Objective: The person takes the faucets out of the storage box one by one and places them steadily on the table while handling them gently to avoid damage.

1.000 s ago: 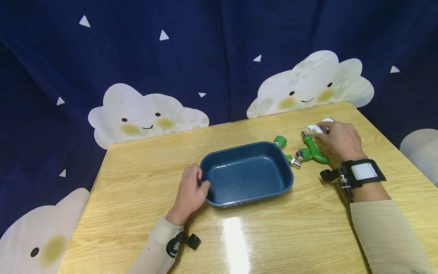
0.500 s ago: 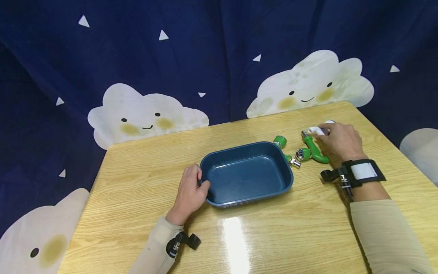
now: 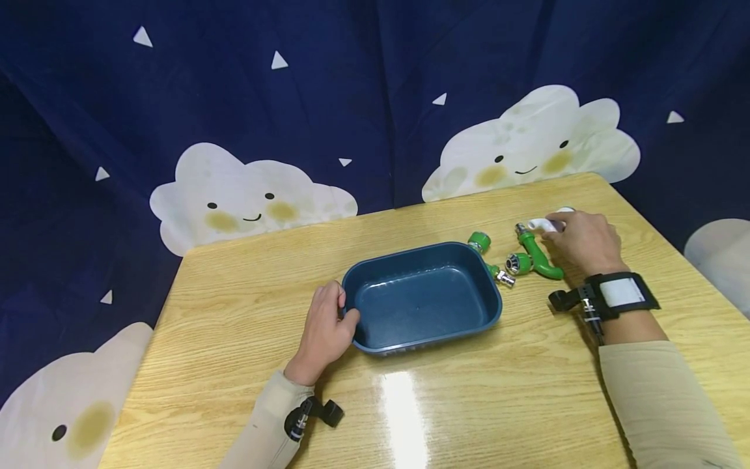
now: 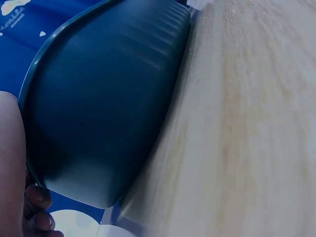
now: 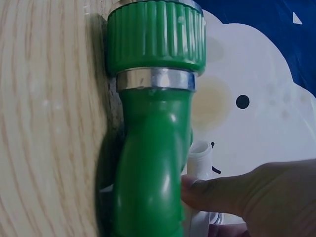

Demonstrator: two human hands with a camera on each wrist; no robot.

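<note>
A dark blue plastic basin sits on the wooden table. My left hand grips its left rim, thumb inside and fingers curled over the outer side. At the right, my right hand holds a white tap, mostly covered by the hand. In the right wrist view, the thumb presses on the white tube. A green tap with a chrome-trimmed knob lies just left of that hand, apart from the basin. Behind the basin's right end lies a second green tap, partly hidden by the wall.
The wooden table extends around the basin, with its far edge against a dark blue curtain printed with clouds and triangles. Black camera straps circle the wrists.
The white tap's curved end has shifted slightly right and toward me in my right hand, which itself barely moved. My left hand and the basin stay in place.
</note>
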